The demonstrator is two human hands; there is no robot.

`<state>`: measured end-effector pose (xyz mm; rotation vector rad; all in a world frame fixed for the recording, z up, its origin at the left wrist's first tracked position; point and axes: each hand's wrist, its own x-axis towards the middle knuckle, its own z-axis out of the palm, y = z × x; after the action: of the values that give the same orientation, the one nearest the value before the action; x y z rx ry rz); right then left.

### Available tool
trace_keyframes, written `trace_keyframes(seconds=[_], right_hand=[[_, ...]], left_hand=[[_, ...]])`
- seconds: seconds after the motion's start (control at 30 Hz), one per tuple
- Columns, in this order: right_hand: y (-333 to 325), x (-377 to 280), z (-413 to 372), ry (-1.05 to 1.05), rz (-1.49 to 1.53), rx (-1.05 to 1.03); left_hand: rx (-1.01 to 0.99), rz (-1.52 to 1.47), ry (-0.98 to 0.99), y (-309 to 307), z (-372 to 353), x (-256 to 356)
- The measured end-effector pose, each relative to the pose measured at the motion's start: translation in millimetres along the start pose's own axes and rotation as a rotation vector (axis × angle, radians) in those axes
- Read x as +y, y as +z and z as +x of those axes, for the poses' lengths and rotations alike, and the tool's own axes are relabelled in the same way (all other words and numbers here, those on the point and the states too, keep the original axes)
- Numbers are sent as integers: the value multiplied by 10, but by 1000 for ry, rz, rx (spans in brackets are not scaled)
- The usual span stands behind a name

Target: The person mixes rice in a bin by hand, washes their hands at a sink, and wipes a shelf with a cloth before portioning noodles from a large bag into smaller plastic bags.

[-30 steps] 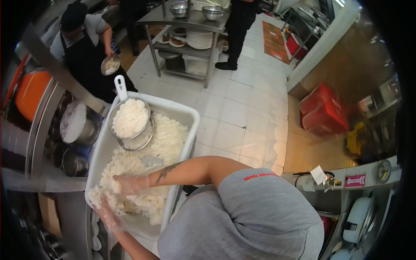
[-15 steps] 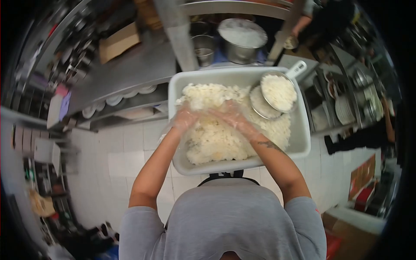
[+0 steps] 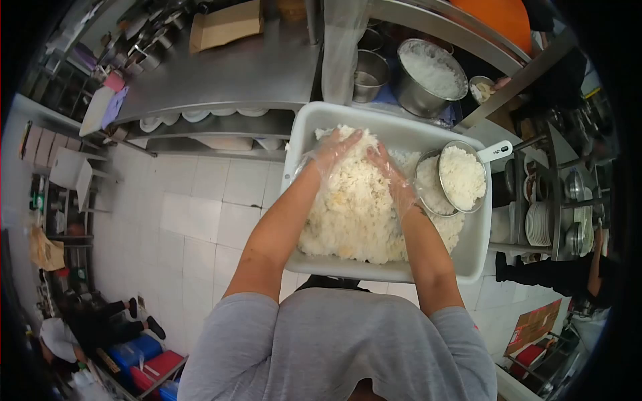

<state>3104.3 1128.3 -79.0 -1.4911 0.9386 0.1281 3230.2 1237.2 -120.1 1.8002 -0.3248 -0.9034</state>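
Observation:
Cooked white rice (image 3: 351, 214) lies heaped in a large white plastic tub (image 3: 388, 271) in front of me. My left hand (image 3: 336, 152), in a clear plastic glove, rests on the far left of the heap with its fingers stretched out. Across from it, my right hand (image 3: 389, 166), gloved the same way, presses against the heap's right side, fingers extended and partly in the rice. Rice shows between the two hands. To the right, a metal scoop with a white handle (image 3: 496, 151) holds rice and overlaps a round metal bowl (image 3: 433, 187) of rice.
Behind the tub stand a large metal pot (image 3: 428, 83) with white contents and a smaller metal pot (image 3: 369, 75). A steel counter (image 3: 267, 73) runs left, with a cardboard box (image 3: 227, 25) on it. Stacked plates (image 3: 538, 224) sit on the right shelf. Other people are nearby.
Both hands have moved to the far side of the tub, and rice is now heaped higher between them. The view has shifted, so the tub appears farther right.

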Motion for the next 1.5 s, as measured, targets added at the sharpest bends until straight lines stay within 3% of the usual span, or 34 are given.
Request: trace_keyframes(seconds=[0.1,0.2,0.3,0.4,0.5,0.6,0.7,0.8,0.9,1.0,1.07,1.17,1.23,1.27,1.3,1.37,1.5], right_hand=[[-2,17,-198,-47,53,-83],[-67,226,-2,-159,252,-300],[-7,116,-136,-179,144,54],[-72,-92,-288,-310,99,-5],[-142,-104,-165,-358,-77,122],[-77,-239,-349,-359,5,284],[-113,-365,-450,-260,-202,283],[-135,-242,-163,-268,-122,226],[-134,-185,-206,-327,-128,154],[-266,-166,-542,-293,-264,-25],[-482,133,-692,-284,-494,-108],[-804,618,-919,-183,-843,-246],[-825,1134,-727,-146,-644,-317],[-751,1370,-515,-146,-458,-327],[-478,1096,-725,-59,-190,-176],[-210,973,-388,37,-22,-196],[155,457,-511,-94,91,-233]], left_hand=[[-164,-121,42,3,-183,124],[-306,-327,152,48,-483,320],[-157,-142,152,26,-482,290],[-85,1,287,-90,-536,353],[24,178,344,-150,-684,498],[182,347,278,-51,-926,691],[246,509,316,-30,-767,498],[305,410,393,41,-808,513],[194,554,341,-26,-831,580],[227,711,330,-41,-796,288],[111,705,50,-78,-1037,164],[-1,530,-148,-127,-1190,-462],[73,546,-338,40,-1339,-518],[86,384,-364,69,-1324,-465],[101,220,-387,84,-1297,-386],[103,-38,-416,152,-1242,-320],[-64,-370,-305,121,-1177,-109]])
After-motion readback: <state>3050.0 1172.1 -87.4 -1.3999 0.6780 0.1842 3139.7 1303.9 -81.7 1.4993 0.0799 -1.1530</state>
